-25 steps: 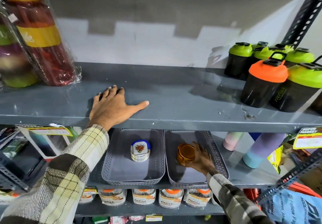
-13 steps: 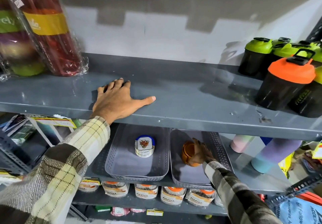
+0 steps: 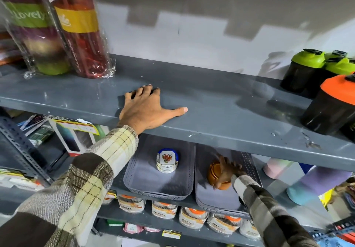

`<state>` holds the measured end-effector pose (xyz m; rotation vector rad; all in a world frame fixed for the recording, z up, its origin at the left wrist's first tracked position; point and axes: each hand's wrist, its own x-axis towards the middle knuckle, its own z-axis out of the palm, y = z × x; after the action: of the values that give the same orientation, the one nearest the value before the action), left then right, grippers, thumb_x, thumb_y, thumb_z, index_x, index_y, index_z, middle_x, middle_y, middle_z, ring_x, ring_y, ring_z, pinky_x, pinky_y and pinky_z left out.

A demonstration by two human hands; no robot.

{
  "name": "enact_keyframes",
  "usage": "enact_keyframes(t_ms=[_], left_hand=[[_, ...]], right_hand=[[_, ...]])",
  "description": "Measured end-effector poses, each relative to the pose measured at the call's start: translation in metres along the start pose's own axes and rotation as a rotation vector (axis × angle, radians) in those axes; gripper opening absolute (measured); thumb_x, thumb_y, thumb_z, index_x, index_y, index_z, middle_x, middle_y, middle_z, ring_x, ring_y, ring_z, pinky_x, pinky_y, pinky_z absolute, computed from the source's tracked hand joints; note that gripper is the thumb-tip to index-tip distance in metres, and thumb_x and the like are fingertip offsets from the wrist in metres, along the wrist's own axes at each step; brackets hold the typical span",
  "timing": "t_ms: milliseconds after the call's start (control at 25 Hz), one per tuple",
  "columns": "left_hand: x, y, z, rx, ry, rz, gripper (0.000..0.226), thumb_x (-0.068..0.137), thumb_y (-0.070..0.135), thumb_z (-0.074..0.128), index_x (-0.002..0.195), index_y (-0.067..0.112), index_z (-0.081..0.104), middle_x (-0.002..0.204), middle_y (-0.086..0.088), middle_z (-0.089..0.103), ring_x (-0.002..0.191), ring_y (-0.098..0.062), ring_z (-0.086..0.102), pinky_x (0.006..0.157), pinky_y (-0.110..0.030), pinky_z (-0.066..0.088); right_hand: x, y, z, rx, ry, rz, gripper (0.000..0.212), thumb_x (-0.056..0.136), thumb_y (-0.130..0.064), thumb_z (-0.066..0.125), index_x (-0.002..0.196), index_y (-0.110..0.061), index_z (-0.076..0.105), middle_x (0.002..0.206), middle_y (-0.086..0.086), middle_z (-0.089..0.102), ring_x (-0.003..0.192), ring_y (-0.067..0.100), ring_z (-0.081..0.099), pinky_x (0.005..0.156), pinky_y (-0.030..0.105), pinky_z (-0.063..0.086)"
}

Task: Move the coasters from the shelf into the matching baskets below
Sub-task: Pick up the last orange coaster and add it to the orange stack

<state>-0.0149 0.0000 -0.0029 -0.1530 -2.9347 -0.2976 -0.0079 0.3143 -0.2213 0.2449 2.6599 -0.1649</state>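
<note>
Left hand [image 3: 146, 110] lies spread flat on the shelf [image 3: 221, 116], likely bracing; right hand [image 3: 225, 171], fingers splayed, settles the amber coasters [image 3: 212, 173] in the right basket [image 3: 247, 162]; floral coasters [image 3: 166, 160] fill the left basket [image 3: 153, 189].

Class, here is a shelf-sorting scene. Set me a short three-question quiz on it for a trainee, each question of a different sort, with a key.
1. True or false: the left hand lies flat on the upper shelf, holding nothing.
2. Multiple choice: the floral coasters sit in which place? A) on the upper shelf B) in the left basket C) in the right basket
3. Fill in: the right hand rests on a stack of ______ coloured coasters.

Key:
1. True
2. B
3. Amber
</note>
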Motion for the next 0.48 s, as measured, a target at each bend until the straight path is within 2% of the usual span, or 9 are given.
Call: enact_keyframes(t_ms=[40,80,160,200,360,480], left_hand=[[0.000,0.000,0.000,0.001,-0.001,0.003,0.127,0.061,0.105,0.026,0.152,0.018,0.039,0.165,-0.004,0.029,0.150,-0.025,0.025,0.117,-0.049,0.017],[0.000,0.001,0.000,0.002,0.000,0.005,0.127,0.060,0.104,0.027,0.152,0.017,0.040,0.164,-0.005,0.029,0.150,-0.025,0.025,0.117,-0.049,0.017],[0.000,0.001,0.001,-0.004,0.007,0.002,0.128,0.060,0.105,0.026,0.152,0.017,0.040,0.164,-0.005,0.030,0.149,-0.025,0.026,0.117,-0.048,0.017],[0.000,0.000,0.001,-0.007,0.008,-0.001,0.128,0.059,0.105,0.026,0.152,0.017,0.041,0.164,-0.005,0.030,0.149,-0.025,0.026,0.117,-0.048,0.017],[-0.001,-0.001,0.002,-0.010,0.029,0.015,0.125,0.061,0.104,0.028,0.149,0.016,0.044,0.162,-0.007,0.034,0.147,-0.027,0.029,0.115,-0.048,0.018],[-0.001,-0.002,0.002,-0.012,0.034,0.019,0.123,0.062,0.103,0.028,0.147,0.016,0.045,0.160,-0.007,0.036,0.146,-0.026,0.029,0.114,-0.048,0.018]], right_hand=[[0.000,-0.005,-0.009,-0.024,-0.001,-0.008,0.143,0.063,-0.044,0.094,0.163,-0.027,-0.007,0.173,0.009,0.004,0.157,0.045,0.010,0.125,0.061,0.014],[0.000,-0.013,-0.019,-0.018,0.010,-0.037,0.142,0.061,-0.047,0.094,0.164,-0.024,-0.001,0.173,0.010,0.006,0.157,0.045,0.011,0.125,0.058,0.015],[0.006,-0.038,-0.035,0.100,0.016,-0.184,0.125,0.059,-0.047,0.096,0.158,-0.019,0.027,0.164,0.011,0.034,0.153,0.040,0.029,0.124,0.050,0.028],[0.008,-0.056,-0.038,0.141,0.013,-0.278,0.116,0.060,-0.046,0.096,0.154,-0.019,0.035,0.159,0.009,0.042,0.150,0.035,0.036,0.122,0.047,0.033],[0.016,-0.134,-0.023,0.005,0.115,-0.551,0.129,0.059,-0.046,0.097,0.160,-0.021,0.021,0.168,0.005,0.028,0.155,0.028,0.028,0.124,0.043,0.031],[0.032,-0.170,-0.005,-0.162,0.116,-0.667,0.140,0.057,-0.043,0.098,0.164,-0.028,0.008,0.172,0.005,0.013,0.159,0.029,0.015,0.127,0.051,0.022]])
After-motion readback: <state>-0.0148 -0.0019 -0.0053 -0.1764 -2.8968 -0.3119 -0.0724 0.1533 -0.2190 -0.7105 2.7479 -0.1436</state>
